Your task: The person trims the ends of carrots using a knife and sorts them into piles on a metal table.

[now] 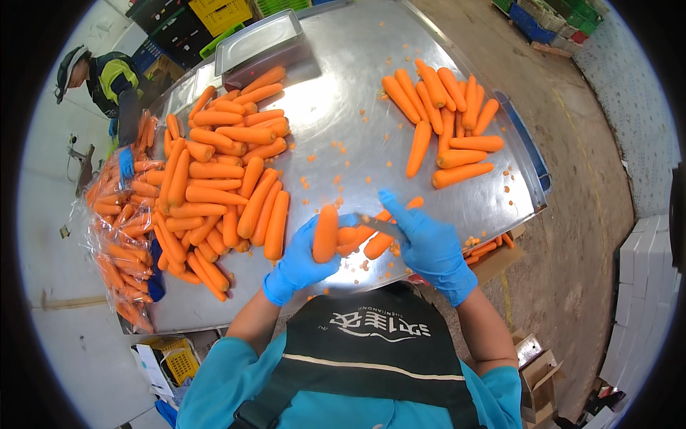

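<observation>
In a blue glove, my left hand (pixel 291 264) is closed around a carrot (pixel 326 234) held upright above the table's near edge. My right hand (pixel 434 250), gloved too, grips a knife (pixel 384 227) whose blade points left toward the left hand's fingers. Several carrots (pixel 378 245) lie on the metal table (pixel 336 93) under and between the hands, partly hidden by them. A large heap of carrots (pixel 214 171) covers the left side of the table. Toward the far right lies a smaller group of carrots (pixel 444 121). Small orange trimmings are scattered across the metal.
A clear plastic bag of carrots (pixel 118 250) slumps over the left edge, where a co-worker's gloved hand (pixel 126 164) reaches in. A metal container (pixel 261 46) stands at the far left. Below the right edge sits a cardboard box (pixel 494 266) with carrots.
</observation>
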